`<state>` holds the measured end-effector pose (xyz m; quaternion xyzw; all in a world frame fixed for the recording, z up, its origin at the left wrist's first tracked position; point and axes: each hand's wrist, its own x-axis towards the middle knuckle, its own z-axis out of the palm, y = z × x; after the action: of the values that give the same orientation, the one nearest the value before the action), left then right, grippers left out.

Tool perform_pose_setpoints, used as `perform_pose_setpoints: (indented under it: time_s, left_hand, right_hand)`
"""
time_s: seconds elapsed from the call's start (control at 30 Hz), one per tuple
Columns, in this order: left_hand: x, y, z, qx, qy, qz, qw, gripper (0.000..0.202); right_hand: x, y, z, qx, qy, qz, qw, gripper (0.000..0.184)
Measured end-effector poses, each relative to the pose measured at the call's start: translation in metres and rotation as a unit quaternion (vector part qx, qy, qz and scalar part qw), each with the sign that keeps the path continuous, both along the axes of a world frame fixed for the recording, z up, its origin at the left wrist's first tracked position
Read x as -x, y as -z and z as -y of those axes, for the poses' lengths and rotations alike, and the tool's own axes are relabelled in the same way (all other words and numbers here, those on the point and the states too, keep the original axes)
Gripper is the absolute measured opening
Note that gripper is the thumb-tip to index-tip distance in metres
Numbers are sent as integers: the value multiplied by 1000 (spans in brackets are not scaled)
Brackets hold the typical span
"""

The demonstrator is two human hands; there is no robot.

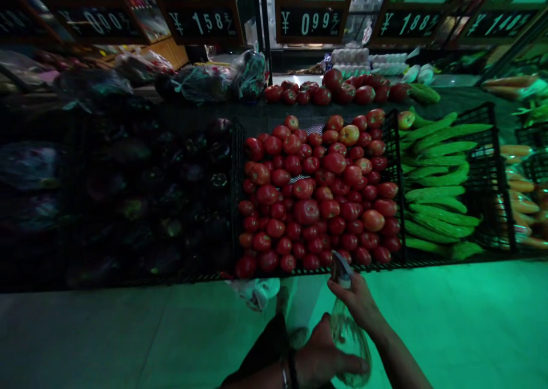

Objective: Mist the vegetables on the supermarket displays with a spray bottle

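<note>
A person's left hand wraps its fingers around the body of a clear spray bottle, while the right hand curls its fingers about the neck, just below the grey spray head. Whether a finger presses the trigger cannot be told, nor how much liquid the bottle holds. The bottle is over the pale floor, in front of the tomato crate, its head tilted toward the crate's near edge; whether the two touch is unclear.

The likeliest mishap is a slip: smooth, clear walls, perhaps damp, could slide through the left fingers and leave the weight hanging from the neck. If the head is being turned, a crooked twist could cross its thread and start a leak, and a hard squeeze of the body could push liquid out at the top. An accidental pull on the trigger would probably wet the nearest tomatoes. A bump from the head or a knuckle could also tip a tomato from the front row over the low edge, down near the white plastic bag hanging below.

Beyond, long green gourds fill the next crate to the right and dark eggplants lie in shadow to the left. Farther back, more tomatoes line a ledge before stacked egg cartons, under a price board reading 0.99; all appear out of harm's way.
</note>
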<state>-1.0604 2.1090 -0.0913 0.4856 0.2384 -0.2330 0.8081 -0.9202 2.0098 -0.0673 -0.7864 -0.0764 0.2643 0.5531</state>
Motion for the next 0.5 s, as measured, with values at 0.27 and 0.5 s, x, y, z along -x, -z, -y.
perform_pose_setpoints:
  time_s: [0.27,0.5]
  left_hand:
    - [19,-12,3,-38,-28,19,999,89]
    - [26,4,1,-55,-47,15,997,91]
  right_hand:
    - [7,6,-10,-2,-77,50,996,25]
    - [14,15,-16,-66,-74,2,995,34]
